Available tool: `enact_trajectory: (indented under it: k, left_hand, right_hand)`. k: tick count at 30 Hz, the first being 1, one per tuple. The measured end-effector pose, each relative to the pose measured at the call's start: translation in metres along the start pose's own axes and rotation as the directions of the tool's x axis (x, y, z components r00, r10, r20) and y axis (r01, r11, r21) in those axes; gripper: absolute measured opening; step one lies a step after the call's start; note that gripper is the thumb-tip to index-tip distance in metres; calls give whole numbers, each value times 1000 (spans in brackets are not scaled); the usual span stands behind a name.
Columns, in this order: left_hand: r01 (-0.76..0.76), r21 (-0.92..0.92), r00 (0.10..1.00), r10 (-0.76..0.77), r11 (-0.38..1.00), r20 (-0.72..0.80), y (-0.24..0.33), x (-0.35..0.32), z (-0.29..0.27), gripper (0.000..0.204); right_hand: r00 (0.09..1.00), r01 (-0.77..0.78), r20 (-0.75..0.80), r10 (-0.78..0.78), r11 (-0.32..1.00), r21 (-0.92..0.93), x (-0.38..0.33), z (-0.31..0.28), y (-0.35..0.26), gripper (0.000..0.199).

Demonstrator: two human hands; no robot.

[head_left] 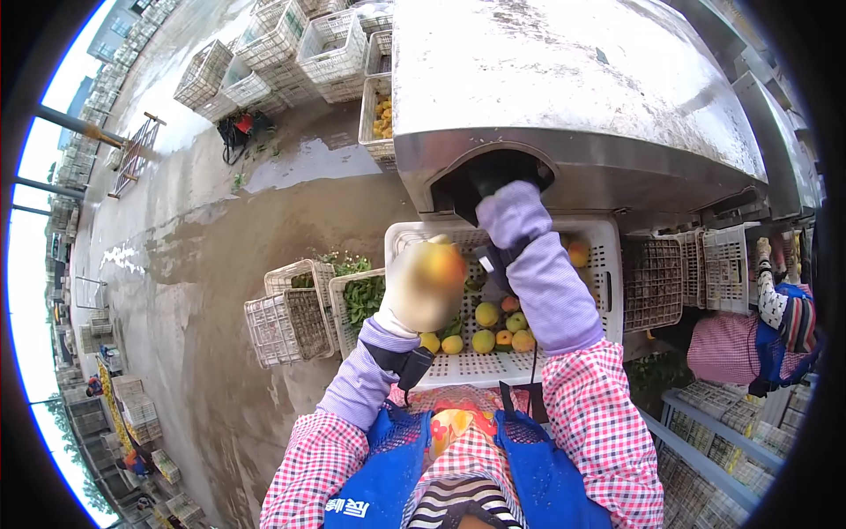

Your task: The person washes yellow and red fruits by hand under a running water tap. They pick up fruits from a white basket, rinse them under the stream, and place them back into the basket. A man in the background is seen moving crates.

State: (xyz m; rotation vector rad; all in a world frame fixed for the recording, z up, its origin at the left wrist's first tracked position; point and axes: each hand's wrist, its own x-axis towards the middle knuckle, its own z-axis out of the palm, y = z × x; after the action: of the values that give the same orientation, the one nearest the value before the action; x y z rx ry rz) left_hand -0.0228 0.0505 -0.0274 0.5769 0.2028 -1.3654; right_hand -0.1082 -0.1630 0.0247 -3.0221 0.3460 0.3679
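Fruit (446, 264) fills left hand (411, 300) above crate (606, 264); metal machine (573, 75) hides right hand, grip unclear.

A work yard in daylight, bright sky (30, 291) showing along the left rim behind grey poles (66, 122). The concrete floor (211, 273) is wet and muddy brown in places, with a glossy puddle (304, 165). Stacked white plastic crates (335, 67) stand at the top; blue metal rails (723, 430) slant across the lower right.
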Motion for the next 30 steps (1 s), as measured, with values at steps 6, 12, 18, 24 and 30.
enact_trajectory:
  k: [6,12,18,24,30]
  left_hand:
    - [-57,19,995,55,998,83,-3,-1,7,37]
    - [-331,209,926,274,920,261,-16,-4,41,39]
    - [-375,359,918,289,855,271,-20,-2,50,44]
    - [-592,702,776,516,395,363,-9,15,41,48]
    - [-423,333,904,415,843,99,2,0,4,54]
  right_hand:
    - [565,29,-656,501,782,622,-54,45,-77,87]
    - [609,159,-499,617,521,839,-62,79,-98,86]
    - [444,203,-660,606,649,733,-67,76,-96,83]
    - [414,59,-698,584,748,661,-42,80,-68,82]
    - [566,-242,-480,670,692,680,31,96,-14,77]
